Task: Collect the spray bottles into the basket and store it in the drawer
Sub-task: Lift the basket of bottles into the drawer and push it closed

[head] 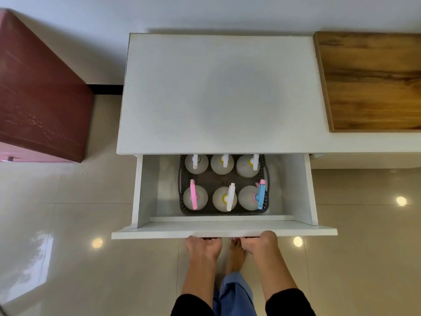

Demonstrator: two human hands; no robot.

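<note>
A white drawer (224,232) stands pulled out from a white cabinet (216,94). Inside it sits a dark perforated basket (181,192) holding several white spray bottles upright in two rows. One front bottle has a pink trigger (193,197), one a white trigger (230,197), one a blue trigger (261,195). My left hand (203,246) and my right hand (259,242) both curl under the lower edge of the drawer front, side by side near its middle. The fingertips are hidden beneath the panel.
A dark red cabinet (38,94) stands at the left, with a floor gap between it and the white cabinet. A wooden board (373,83) lies on the surface to the right. Glossy beige tiles cover the floor; my bare foot (235,254) is below the drawer.
</note>
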